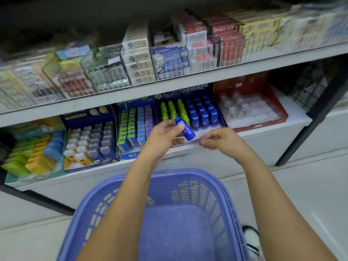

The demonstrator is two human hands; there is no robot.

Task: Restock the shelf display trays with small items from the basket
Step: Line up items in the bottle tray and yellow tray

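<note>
left hand (163, 136) raised, pinching bottle (186, 130) — (tilted)

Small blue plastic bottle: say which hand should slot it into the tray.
Left. The left hand grips the small blue plastic bottle in front of the dark blue display tray; the right hand pinches a thin strip.

"解压" on blue tray (131, 155); "2" (handwritten) on clear bin (263, 46).

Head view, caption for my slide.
Left hand holds a blue bottle, right hand pinches a thin strip, at the bottle tray.
</note>
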